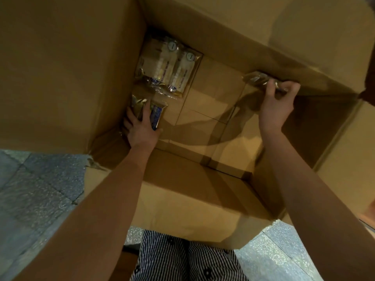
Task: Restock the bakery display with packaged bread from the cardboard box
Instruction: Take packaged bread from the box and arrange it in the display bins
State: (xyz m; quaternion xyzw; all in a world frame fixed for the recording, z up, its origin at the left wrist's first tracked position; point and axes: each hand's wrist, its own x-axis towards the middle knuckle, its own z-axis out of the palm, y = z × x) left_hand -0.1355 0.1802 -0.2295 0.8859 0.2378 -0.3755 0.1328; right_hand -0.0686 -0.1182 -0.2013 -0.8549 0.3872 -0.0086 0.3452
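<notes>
1. Grey speckled floor tiles (40, 189) can be seen around a big brown cardboard box (60, 67), which is stood open on them and looked into from above. Most of the view is filled by its tall walls.
2. Down on the box bottom, right by the left wall, a clear-wrapped bread pack with a blue label (156, 116) is gripped by the left hand (140, 128). The fingers are laid over the top of it and the thumb is hooked round its right edge.
3. Over by the right wall, a crinkly clear-wrapped bread pack (256, 79) is pinched at one end by the curled fingers of the right hand (278, 102), so the pack sticks out to the left of the knuckles. Whether it's touching the bottom can't be told.
4. Two pale bread packs (168, 65) are laid side by side in the far left corner, just beyond the left hand's pack. Each is marked with a round white sticker at the far end and blue print at the near end.
5. All the wrappers are shiny, and the print is too blurry to be read.
6. Black-and-white striped trousers (182, 256) are seen at the bottom edge, just beside the box's near wall.
</notes>
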